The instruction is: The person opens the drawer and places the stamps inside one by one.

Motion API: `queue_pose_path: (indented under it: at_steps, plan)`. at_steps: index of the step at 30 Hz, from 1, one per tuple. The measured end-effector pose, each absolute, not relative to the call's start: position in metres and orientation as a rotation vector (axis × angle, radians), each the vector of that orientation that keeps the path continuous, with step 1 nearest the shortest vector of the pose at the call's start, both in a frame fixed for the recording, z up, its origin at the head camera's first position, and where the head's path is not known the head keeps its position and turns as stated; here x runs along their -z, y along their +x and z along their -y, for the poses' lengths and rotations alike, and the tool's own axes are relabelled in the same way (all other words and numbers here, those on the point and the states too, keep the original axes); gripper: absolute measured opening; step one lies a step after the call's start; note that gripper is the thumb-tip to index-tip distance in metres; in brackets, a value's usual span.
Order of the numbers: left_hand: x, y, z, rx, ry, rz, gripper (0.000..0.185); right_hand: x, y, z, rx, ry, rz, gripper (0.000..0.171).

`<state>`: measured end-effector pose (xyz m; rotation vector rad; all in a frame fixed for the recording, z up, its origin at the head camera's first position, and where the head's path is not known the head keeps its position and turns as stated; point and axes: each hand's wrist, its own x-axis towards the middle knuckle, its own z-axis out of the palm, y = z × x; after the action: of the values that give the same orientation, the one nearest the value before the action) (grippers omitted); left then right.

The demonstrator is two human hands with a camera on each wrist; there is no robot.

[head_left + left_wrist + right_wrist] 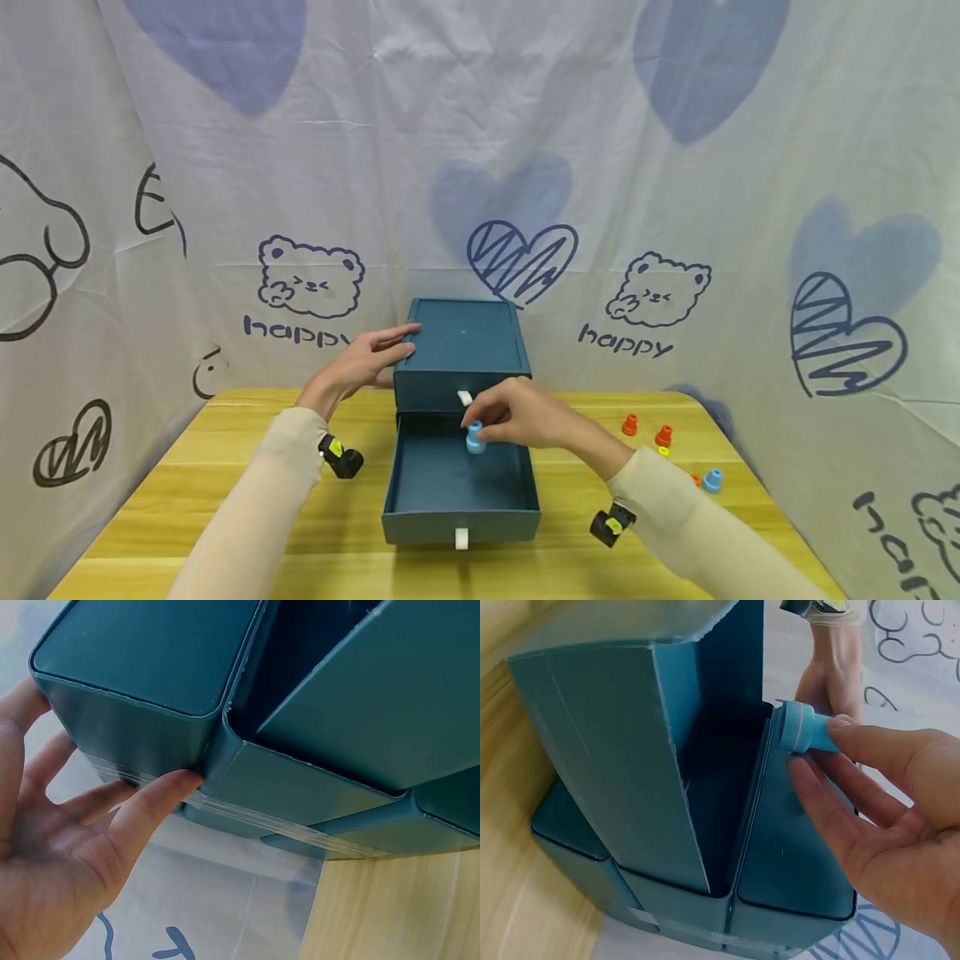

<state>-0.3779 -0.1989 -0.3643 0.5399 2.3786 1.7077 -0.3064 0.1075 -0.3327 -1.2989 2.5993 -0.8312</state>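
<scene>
A dark teal drawer cabinet (465, 337) stands on the table, its lower drawer (442, 483) pulled out toward me. Fingers of my left hand (365, 362) rest spread against the cabinet's left side and top edge; the left wrist view shows this hand (82, 832) along the outer wall. Between thumb and fingertips, my right hand (528, 414) pinches a light blue stepped peg (475, 439), held over the pulled-out drawer. In the right wrist view the peg (802, 729) lies sideways in that frame, with its wide end past the fingertips.
On the table's right side lie red pegs (663, 435), another light blue peg (712, 481), a small yellow piece (663, 452) and an orange piece partly behind my sleeve. White handles (461, 538) stick out from the drawer fronts. A printed curtain (480, 125) hangs behind the table.
</scene>
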Motion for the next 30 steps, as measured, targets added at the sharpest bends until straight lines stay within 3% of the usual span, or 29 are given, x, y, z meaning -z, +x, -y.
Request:
queue_pose_path:
  at_steps: [30]
  plan:
    - [0.363,-0.377,0.199,-1.696,0.536,-2.396,0.061,0.338,-0.316,-0.049,0.776,-1.374,-2.393,0.018]
